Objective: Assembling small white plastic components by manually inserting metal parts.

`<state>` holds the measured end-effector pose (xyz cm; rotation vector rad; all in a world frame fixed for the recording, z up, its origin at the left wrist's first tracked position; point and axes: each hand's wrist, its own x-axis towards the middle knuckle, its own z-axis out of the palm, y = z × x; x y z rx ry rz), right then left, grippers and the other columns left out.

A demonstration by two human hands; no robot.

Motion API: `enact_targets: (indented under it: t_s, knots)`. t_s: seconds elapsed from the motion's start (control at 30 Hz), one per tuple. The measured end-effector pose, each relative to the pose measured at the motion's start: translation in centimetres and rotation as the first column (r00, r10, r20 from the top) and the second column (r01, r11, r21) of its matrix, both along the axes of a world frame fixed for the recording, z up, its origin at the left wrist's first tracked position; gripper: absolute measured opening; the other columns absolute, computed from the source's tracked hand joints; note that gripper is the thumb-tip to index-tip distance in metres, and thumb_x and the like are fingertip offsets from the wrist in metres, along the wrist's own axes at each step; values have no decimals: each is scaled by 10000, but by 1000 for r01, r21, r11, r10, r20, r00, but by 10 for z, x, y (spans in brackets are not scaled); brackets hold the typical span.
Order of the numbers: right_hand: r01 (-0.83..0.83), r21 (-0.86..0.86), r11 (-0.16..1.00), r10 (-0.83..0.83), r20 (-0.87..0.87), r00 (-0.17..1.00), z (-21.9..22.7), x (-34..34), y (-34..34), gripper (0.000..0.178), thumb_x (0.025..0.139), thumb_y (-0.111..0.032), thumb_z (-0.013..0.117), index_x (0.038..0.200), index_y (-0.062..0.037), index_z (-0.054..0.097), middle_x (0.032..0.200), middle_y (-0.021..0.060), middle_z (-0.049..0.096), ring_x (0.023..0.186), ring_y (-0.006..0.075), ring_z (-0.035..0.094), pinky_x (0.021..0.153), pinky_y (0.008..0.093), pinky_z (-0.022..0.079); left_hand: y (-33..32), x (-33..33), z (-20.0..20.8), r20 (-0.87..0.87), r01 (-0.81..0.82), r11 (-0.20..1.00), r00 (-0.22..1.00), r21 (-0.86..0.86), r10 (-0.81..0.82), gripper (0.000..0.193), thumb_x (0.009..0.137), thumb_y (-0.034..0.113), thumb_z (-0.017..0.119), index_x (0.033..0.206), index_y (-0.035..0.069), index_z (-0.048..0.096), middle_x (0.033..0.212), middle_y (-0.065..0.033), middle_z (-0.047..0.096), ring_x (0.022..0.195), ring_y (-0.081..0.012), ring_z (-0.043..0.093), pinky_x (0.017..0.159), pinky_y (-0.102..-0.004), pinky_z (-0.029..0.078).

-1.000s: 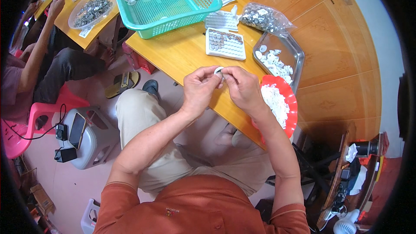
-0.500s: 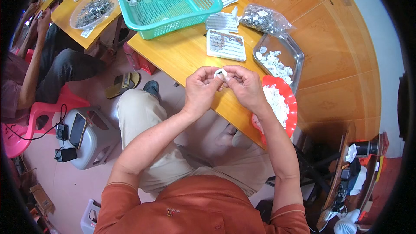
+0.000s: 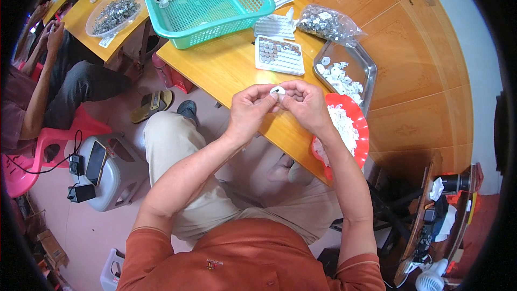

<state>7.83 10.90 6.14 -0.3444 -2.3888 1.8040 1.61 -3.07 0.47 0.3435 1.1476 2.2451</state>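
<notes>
Between my fingertips, above the near edge of the yellow table (image 3: 215,78), is a small round white plastic part (image 3: 278,90) with a dark slot in it. My left hand (image 3: 249,109) pinches it from the left. From the other side my right hand (image 3: 305,106) grips it too, thumb pressed against its face. Just beyond my hands lies a white tray (image 3: 293,64) with rows of small brownish pieces in part of it. Beside my right forearm is a red scalloped dish (image 3: 362,129) heaped with small white pieces.
A green basket (image 3: 188,37) of white rings sits far left on the table. A metal tray (image 3: 369,70) of white parts and a plastic bag (image 3: 329,24) of metal pieces lie at right. Left stands a grey stool (image 3: 121,175) holding a phone; another person (image 3: 35,94) sits beyond.
The white part has shifted slightly to the right and turned a little between my fingers. Both hands keep their pinch on it.
</notes>
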Motion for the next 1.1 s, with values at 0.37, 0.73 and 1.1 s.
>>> enact_targets:
  t_s: [0.37, 0.73, 1.1]
  knots:
    - [48, 50, 998, -50, 48, 998, -7, -1, 6, 169, 852, -15, 646, 1000, 66, 651, 793, 76, 696, 685, 92, 654, 613, 222, 512, -2, -1, -2, -39, 62, 998, 997, 12, -62, 249, 912, 84, 641, 1137, -21, 639, 944, -52, 686, 790, -94, 635, 727, -228, 531]
    - [71, 43, 997, -72, 11, 997, 1, 5, -4, 132, 863, -12, 624, 974, 45, 665, 799, 78, 701, 701, 101, 663, 621, 231, 516, -4, 0, 8, -35, 33, 997, 999, -66, -35, 206, 904, 77, 645, 1072, -38, 673, 911, -76, 695, 751, -105, 641, 689, -230, 532]
    - [80, 76, 994, -81, 13, 997, -1, 6, -7, 137, 847, -17, 634, 953, 58, 676, 767, 72, 689, 688, 97, 638, 608, 254, 509, -10, -2, 8, -62, 17, 992, 998, -129, -26, 213, 896, 43, 621, 1075, -66, 658, 940, -114, 696, 735, -124, 650, 682, -234, 541]
